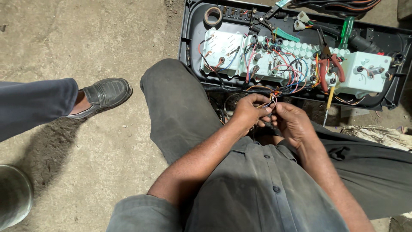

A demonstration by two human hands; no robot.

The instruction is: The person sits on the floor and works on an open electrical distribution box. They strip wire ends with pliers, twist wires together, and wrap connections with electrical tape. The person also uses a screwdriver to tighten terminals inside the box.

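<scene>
Your left hand (249,112) is pinching the thin coloured wires (271,99) while your right hand (292,124) is closing on their ends, both hands together above your lap. That is keeping the strands taut, just beside the near edge of the black instrument panel (296,56) lying face-down on the floor (86,43), its red-handled pliers (328,64) within reach.

Bare concrete floor (86,38) left: open passage. Ahead: instrument panel (296,56) blocks, cluttered by red pliers (330,64), screwdriver (345,32), tape roll (213,16).
</scene>
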